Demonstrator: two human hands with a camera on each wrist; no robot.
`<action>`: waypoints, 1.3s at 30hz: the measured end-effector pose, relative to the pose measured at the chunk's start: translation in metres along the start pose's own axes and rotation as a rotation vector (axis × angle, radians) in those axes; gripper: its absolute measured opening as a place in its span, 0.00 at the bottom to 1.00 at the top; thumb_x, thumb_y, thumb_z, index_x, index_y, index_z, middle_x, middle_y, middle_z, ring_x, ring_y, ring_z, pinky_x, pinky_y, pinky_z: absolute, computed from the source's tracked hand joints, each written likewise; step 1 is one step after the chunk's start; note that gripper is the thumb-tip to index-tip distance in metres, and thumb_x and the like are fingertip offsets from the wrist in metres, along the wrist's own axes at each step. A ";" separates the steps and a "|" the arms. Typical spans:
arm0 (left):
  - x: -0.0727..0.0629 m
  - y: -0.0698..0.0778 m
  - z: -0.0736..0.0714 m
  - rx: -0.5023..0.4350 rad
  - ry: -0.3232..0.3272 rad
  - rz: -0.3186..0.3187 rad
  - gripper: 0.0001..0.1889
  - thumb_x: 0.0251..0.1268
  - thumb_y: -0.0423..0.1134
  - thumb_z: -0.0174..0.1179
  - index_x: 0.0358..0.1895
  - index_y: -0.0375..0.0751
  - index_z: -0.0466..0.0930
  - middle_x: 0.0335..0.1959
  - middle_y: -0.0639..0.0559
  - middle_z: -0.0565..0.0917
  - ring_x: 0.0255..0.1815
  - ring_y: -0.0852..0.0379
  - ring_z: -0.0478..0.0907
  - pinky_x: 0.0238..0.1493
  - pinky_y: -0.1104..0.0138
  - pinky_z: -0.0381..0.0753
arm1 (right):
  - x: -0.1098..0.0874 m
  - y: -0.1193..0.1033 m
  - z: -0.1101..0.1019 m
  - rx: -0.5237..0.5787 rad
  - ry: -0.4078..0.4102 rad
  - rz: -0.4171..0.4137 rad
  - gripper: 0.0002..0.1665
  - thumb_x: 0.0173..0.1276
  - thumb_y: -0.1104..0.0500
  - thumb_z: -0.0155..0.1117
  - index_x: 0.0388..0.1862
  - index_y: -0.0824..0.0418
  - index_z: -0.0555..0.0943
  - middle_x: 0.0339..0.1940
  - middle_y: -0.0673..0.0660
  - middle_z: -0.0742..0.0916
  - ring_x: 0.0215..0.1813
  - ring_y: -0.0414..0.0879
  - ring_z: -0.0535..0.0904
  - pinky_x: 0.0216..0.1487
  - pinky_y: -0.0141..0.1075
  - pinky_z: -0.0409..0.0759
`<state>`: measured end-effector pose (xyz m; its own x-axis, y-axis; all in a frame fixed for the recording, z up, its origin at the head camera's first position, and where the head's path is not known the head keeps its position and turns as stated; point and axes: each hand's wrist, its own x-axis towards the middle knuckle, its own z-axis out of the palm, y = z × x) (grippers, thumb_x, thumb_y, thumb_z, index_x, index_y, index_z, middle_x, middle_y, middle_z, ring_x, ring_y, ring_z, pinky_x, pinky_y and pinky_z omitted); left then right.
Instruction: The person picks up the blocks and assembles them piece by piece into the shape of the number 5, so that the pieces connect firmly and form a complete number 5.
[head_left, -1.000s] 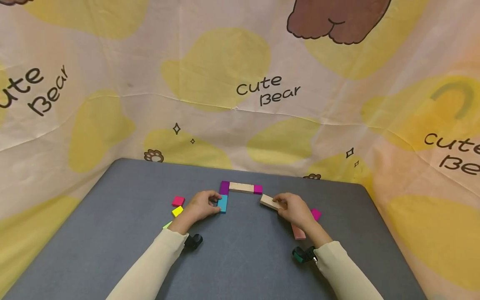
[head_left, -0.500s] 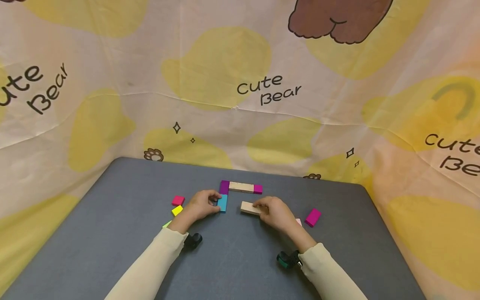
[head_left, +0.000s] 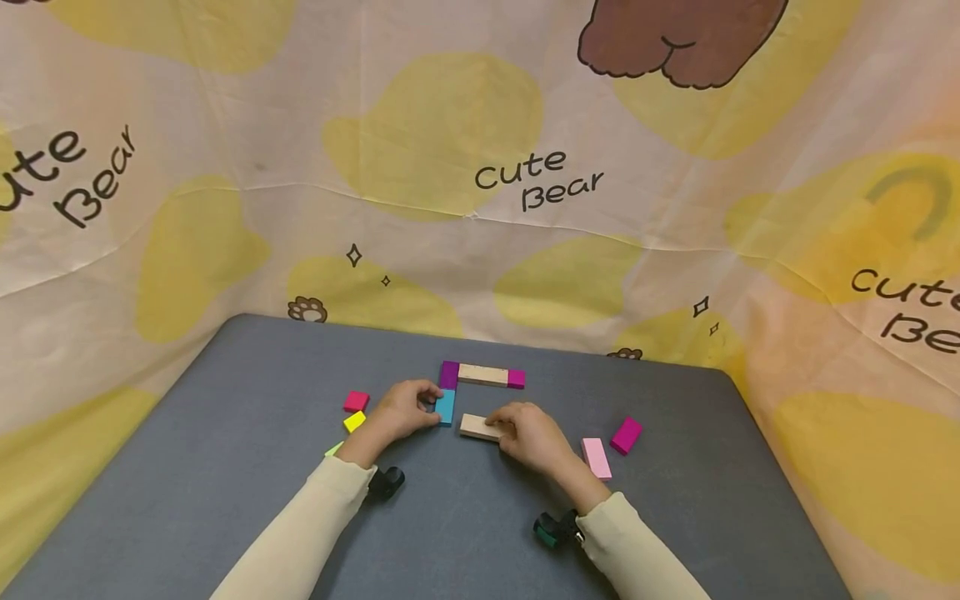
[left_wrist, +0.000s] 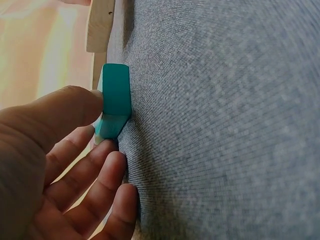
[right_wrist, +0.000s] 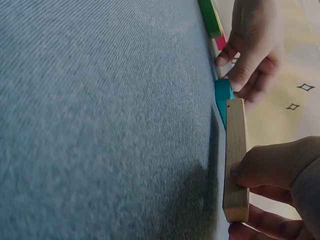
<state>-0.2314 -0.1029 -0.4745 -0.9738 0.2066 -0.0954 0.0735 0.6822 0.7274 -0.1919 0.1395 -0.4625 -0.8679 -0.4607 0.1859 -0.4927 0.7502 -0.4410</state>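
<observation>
My left hand [head_left: 407, 409] pinches a blue block [head_left: 445, 407] that lies on the grey table [head_left: 450, 517]. In the left wrist view its thumb presses one side of this block [left_wrist: 116, 90], with fingertips at the far side. Between thumb and fingers, my right hand [head_left: 536, 437] grips a plain wooden block [head_left: 478, 427], just right of the blue block's near end. The right wrist view shows this wooden block [right_wrist: 235, 155] slightly off the cloth, a shadow beside it. Behind the hands, a purple block [head_left: 449, 374], another plain wooden block [head_left: 483, 375] and a magenta block [head_left: 516, 379] form a row.
Left of my left hand lie a red block [head_left: 356, 402], a yellow block [head_left: 355, 422] and a green block [head_left: 333, 449], partly covered by the wrist. A pink block [head_left: 596, 458] and a magenta block [head_left: 626, 435] lie to the right. A printed curtain [head_left: 427, 283] stands behind the table.
My right hand has carried the plain wooden block left and toward me, close to the blue block. The pink block has come into full view. My left hand has stayed in place.
</observation>
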 end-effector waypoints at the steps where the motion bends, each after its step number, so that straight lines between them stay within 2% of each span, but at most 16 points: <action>1: 0.000 0.000 0.000 0.002 -0.001 -0.004 0.16 0.51 0.35 0.71 0.46 0.42 0.83 0.41 0.50 0.83 0.37 0.58 0.76 0.44 0.62 0.79 | 0.000 -0.001 0.001 -0.002 -0.001 -0.001 0.15 0.54 0.67 0.67 0.41 0.53 0.86 0.42 0.51 0.88 0.46 0.47 0.80 0.47 0.43 0.79; 13: -0.001 0.002 0.001 0.001 -0.003 -0.014 0.17 0.51 0.35 0.70 0.47 0.42 0.83 0.42 0.50 0.83 0.37 0.57 0.76 0.46 0.61 0.79 | 0.002 -0.008 0.012 -0.075 0.009 0.008 0.15 0.54 0.67 0.67 0.40 0.54 0.87 0.40 0.51 0.88 0.42 0.47 0.79 0.42 0.41 0.79; 33: 0.000 0.001 0.000 -0.006 -0.001 -0.019 0.17 0.52 0.36 0.70 0.48 0.43 0.83 0.42 0.50 0.83 0.38 0.57 0.76 0.46 0.61 0.79 | 0.003 -0.013 0.016 -0.049 0.020 0.040 0.16 0.54 0.68 0.68 0.42 0.57 0.86 0.41 0.53 0.88 0.45 0.50 0.81 0.46 0.43 0.79; 39: 0.000 0.001 0.000 -0.005 -0.001 -0.012 0.17 0.51 0.36 0.70 0.47 0.43 0.83 0.42 0.50 0.83 0.38 0.57 0.77 0.46 0.61 0.79 | 0.003 -0.014 0.016 -0.034 0.026 0.039 0.15 0.54 0.68 0.67 0.42 0.57 0.86 0.40 0.53 0.87 0.44 0.49 0.80 0.44 0.42 0.79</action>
<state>-0.2311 -0.1026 -0.4738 -0.9744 0.1989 -0.1051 0.0604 0.6814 0.7295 -0.1871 0.1201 -0.4702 -0.8878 -0.4183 0.1919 -0.4595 0.7835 -0.4183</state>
